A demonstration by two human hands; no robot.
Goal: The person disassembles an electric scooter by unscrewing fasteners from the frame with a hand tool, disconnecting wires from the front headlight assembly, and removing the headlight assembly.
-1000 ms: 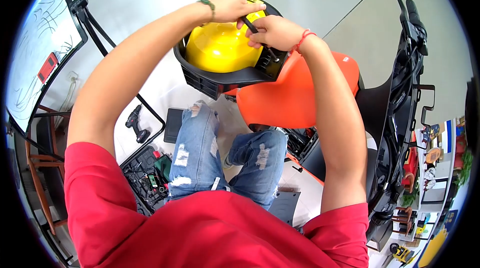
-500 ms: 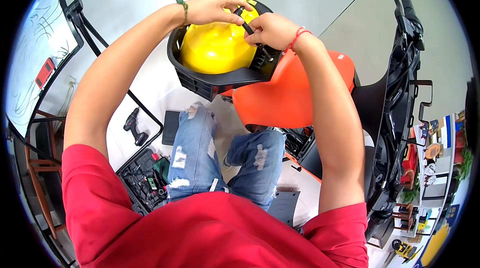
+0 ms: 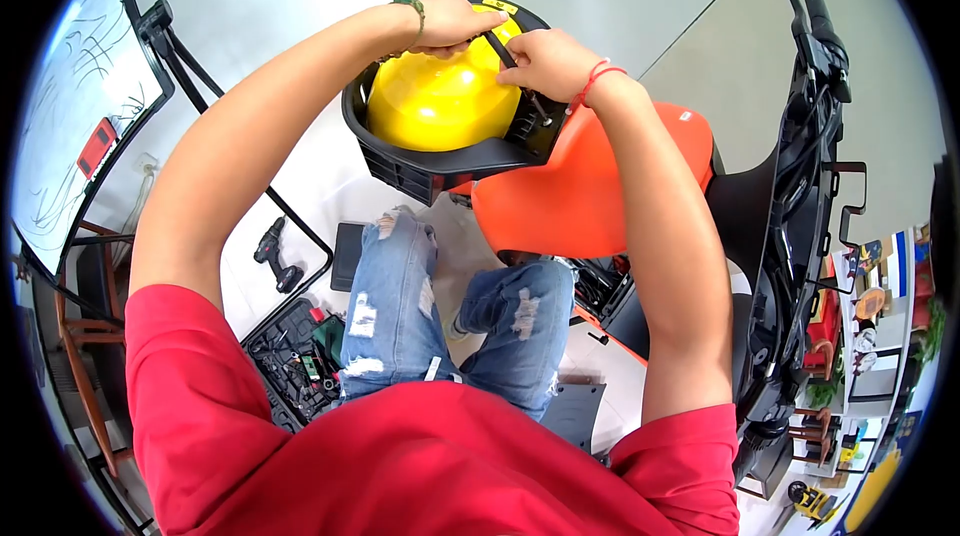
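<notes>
A glossy yellow dome like a helmet (image 3: 440,101) sits in a black open box (image 3: 430,161) behind the orange seat (image 3: 560,201). Across the dome's right side slants a short black rod-like piece (image 3: 501,49), its exact kind unclear. My right hand (image 3: 550,64) pinches its lower part between thumb and fingers. At its upper end is my left hand (image 3: 450,26), its outstretched digit against the piece and the other fingers curled, partly hidden. A small metal bolt or latch (image 3: 541,116) shows inside the box, below my right hand.
On the floor at left lie a cordless drill (image 3: 277,256) and an open tool case (image 3: 292,361). The scooter's black front frame (image 3: 785,196) stands on the right, and a whiteboard (image 3: 75,106) on the left. Shelves (image 3: 870,336) line the far right.
My left hand has shifted right and down, its fingers now curled more around the black piece's upper end. My right hand keeps its hold. The whole view has shifted slightly.
</notes>
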